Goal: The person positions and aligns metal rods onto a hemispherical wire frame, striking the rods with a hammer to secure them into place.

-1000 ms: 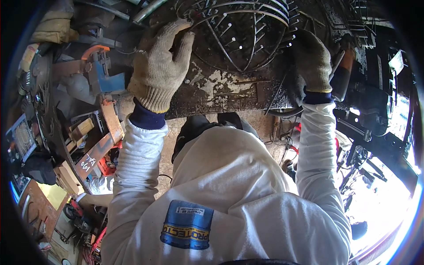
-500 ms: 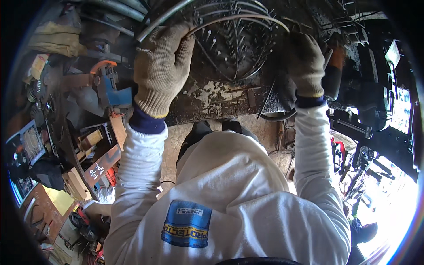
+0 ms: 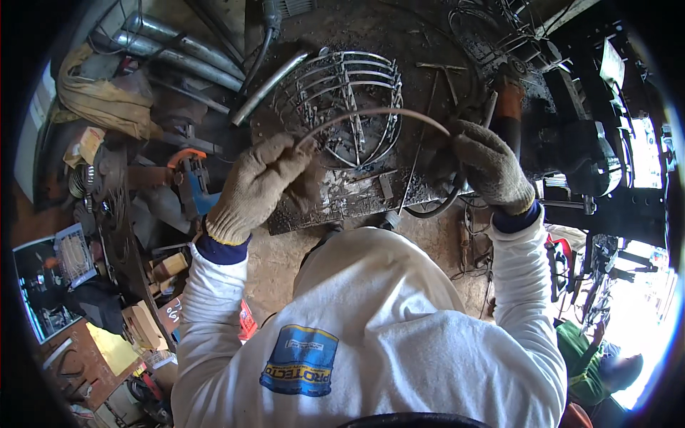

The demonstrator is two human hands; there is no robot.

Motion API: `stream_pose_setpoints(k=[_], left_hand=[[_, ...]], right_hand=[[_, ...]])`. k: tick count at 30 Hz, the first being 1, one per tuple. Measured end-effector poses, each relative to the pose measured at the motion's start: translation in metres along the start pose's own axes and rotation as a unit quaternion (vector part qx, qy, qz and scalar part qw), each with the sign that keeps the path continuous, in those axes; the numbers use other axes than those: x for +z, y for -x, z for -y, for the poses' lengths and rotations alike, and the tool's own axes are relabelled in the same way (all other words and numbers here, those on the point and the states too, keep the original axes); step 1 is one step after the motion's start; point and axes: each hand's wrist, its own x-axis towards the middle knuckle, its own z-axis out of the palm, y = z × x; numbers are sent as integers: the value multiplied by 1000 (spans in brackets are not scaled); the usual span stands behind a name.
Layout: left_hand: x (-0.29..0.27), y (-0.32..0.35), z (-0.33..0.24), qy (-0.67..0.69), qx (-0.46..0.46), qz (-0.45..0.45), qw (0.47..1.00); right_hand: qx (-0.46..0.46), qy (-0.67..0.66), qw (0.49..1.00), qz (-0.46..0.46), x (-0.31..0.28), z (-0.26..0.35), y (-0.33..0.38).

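Observation:
Between my hands, a thin, curved metal rod [image 3: 389, 111] arches upward above the workbench. My left hand [image 3: 260, 178], in a tan knit glove, is closed on the rod's left end. Its right end is pinched in my gloved right hand [image 3: 491, 165]. Just beyond the rod, a rounded cage-like frame of bent metal strips [image 3: 349, 84] rests on the dark, worn workbench [image 3: 285, 222]. A shiny metal tube [image 3: 270, 88] lies left of the frame.
An orange and black power tool [image 3: 509, 103] stands right of my right hand. A blue and orange clamp-like tool [image 3: 196, 182] is at left, near long pipes [image 3: 182, 50]. A person in a green top [image 3: 579, 360] is at the lower right.
Both hands have come nearer my body and spread slightly apart, carrying the curved rod away from over the frame. More of the bench and frame shows. The person in green has come further into view.

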Motion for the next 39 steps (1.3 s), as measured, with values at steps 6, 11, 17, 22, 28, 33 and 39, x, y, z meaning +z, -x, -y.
stream_pose_setpoints(k=[6,11,17,22,28,33,39], left_hand=[[-5,23,-18,23,-9,91,996],[-12,58,-33,-4,-66,254,965],[-4,59,-40,-100,-77,275,953],[1,66,-41,-141,-4,295,945],[6,69,-53,-128,14,313,941],[8,77,-70,-263,29,355,897],[-3,61,-50,-230,52,280,931]], right_hand=[[240,-526,813,68,-2,38,10],[309,-475,807,166,-2,78,23],[305,-375,866,131,10,109,27],[276,-279,900,190,-1,119,17],[217,-231,922,223,0,134,14],[214,-182,917,282,-2,135,28],[192,-146,947,211,-7,121,2]])
